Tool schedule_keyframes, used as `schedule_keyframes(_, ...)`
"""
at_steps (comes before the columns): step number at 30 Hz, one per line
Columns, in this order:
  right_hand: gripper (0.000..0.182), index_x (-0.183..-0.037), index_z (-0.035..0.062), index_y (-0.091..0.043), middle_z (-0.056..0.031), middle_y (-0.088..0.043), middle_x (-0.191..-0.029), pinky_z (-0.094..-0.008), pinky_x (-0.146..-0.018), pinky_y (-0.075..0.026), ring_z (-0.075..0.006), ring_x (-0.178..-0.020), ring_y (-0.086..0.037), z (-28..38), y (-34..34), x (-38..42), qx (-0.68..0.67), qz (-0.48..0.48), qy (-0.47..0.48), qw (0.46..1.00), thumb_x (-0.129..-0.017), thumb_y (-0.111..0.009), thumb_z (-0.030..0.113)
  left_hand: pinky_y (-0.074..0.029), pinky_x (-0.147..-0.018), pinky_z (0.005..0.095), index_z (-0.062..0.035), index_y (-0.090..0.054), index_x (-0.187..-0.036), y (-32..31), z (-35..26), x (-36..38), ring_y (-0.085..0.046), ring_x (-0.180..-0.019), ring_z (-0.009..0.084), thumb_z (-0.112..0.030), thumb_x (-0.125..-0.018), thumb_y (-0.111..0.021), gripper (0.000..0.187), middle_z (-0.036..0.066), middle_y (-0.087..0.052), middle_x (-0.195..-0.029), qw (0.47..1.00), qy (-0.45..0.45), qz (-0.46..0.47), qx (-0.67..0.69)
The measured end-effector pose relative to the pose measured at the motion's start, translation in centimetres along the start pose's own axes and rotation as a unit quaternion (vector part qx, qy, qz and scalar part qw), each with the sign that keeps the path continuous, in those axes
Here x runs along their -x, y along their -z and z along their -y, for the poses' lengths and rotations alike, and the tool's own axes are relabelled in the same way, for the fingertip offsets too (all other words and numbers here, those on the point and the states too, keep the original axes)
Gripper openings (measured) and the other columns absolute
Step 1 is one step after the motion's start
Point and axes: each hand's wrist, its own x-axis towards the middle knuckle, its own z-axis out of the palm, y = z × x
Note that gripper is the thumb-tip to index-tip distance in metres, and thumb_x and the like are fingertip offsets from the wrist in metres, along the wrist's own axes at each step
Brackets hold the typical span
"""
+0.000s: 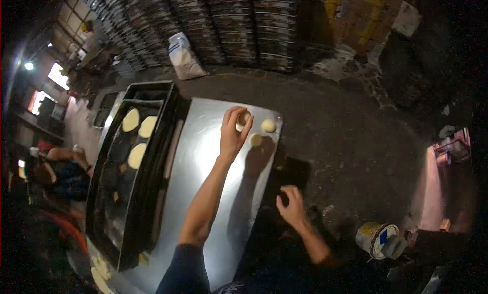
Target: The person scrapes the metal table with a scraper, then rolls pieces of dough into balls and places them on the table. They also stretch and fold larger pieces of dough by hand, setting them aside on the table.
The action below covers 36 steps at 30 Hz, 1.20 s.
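Observation:
My left hand (236,133) reaches over the far part of the shiny metal table (203,126), its thumb and fingers curved around a pale dough ball (245,118) that they partly hide. Close by on the metal lie a second dough ball (268,125) and a third dough ball (255,139), the latter in the arm's shadow. Beyond the table's right edge hovers my right hand (292,205), fingers loosely bent and apart from the thumb, with nothing visible in it. Left of the table, a long dark baking tray (133,192) holds flattened dough rounds (136,156).
Stacked dark trays (229,29) line the far wall, with a white sack (184,56) standing before them. A dirty bucket (375,239) is on the floor at right. Another person (61,167) is at the left, beyond the tray.

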Motion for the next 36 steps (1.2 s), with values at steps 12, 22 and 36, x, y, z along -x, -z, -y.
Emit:
schedule_keyframes(12, 0.022, -0.107, 0.0002, -0.063, -0.016, -0.059, -0.11, -0.0433, -0.088, -0.048, -0.0356, -0.104, -0.057, 1.1, 4.0, 2.6, 0.048, 0.053, 0.017, 0.997, -0.086, -0.065, 0.006, -0.024, -0.116, 0.0553, 0.0023, -0.052, -0.13, 1.0, -1.5, 16.0, -0.043, -0.135, 0.0391, -0.021, -0.092, -0.063, 0.046, 0.023, -0.052, -0.138, 0.962, 0.258, 0.032, -0.086)
schedule_keyframes(22, 0.028, -0.103, 0.0018, -0.064, -0.0194, -0.057, -0.109, -0.0495, -0.089, -0.045, -0.0403, -0.103, -0.054, 14.5, -14.5, 5.7, -0.022, 0.345, 0.454, 0.821, -0.077, -0.066, 0.01, -0.025, -0.118, 0.0487, -0.0012, -0.048, -0.137, 31.8, -19.7, 59.0, -0.037, -0.138, 0.0399, -0.034, -0.092, -0.063, 0.057, 0.023, -0.044, -0.145, 0.748, 0.529, -0.117, -0.383)
schedule_keyframes(36, 0.043, -0.127, 0.005, -0.055, -0.0218, -0.044, -0.134, -0.0631, -0.11, -0.027, -0.0418, -0.129, -0.037, 25.4, -24.3, 26.5, 0.093, 0.451, 0.582, 0.67, -0.087, -0.055, 0.019, -0.038, -0.11, 0.0461, -0.0032, -0.061, -0.118, 53.1, -22.2, 70.6, -0.054, -0.12, 0.0353, -0.018, -0.092, -0.064, 0.03, 0.015, -0.06, -0.123, 0.562, 0.523, -0.427, -0.477)
